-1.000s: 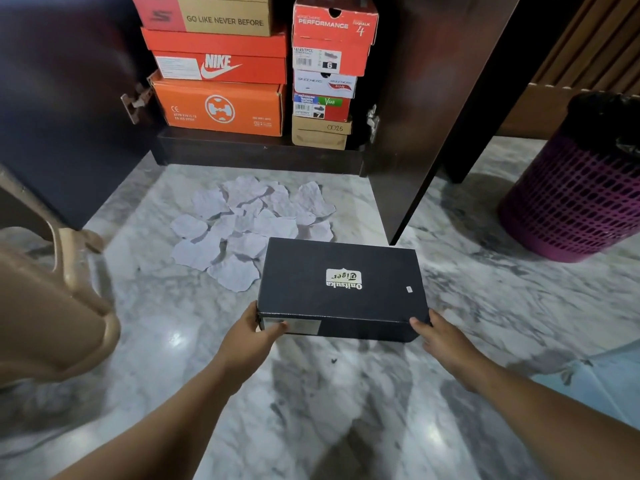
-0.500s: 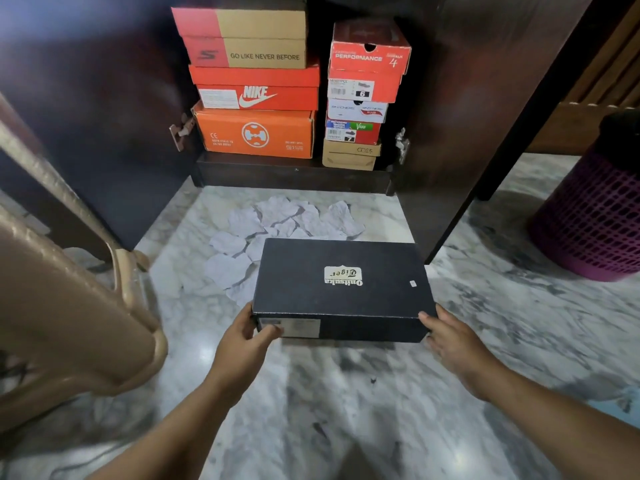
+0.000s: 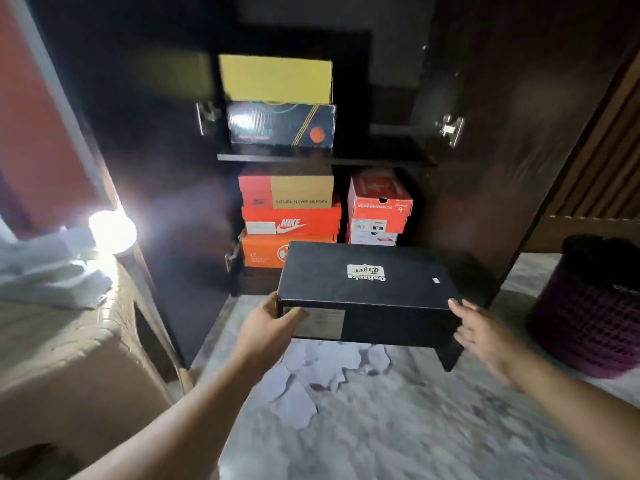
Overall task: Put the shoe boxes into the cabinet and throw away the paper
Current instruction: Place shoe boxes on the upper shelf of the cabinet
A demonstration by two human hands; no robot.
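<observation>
A black shoe box (image 3: 367, 289) with a cream logo on its lid is held up off the floor in front of the open dark cabinet (image 3: 485, 98). My left hand (image 3: 270, 327) grips its left end, thumb across the front label. My right hand (image 3: 485, 334) presses its right end with straight fingers. Torn white paper pieces (image 3: 311, 375) lie on the marble floor below the box. In the cabinet, orange and red shoe boxes (image 3: 291, 220) fill the lower shelf; a yellow box (image 3: 275, 79) sits on a dark box (image 3: 280, 124) on the upper shelf.
A purple mesh bin (image 3: 585, 306) stands on the floor at the right. A beige plastic chair (image 3: 69, 341) with white cloth on it stands at the left. Both cabinet doors hang open. The upper shelf (image 3: 381, 157) is bare to the right of the dark box.
Both hands have lifted the black box off the floor toward the cabinet. The view has tilted up, showing the upper shelf. The paper now lies below the box.
</observation>
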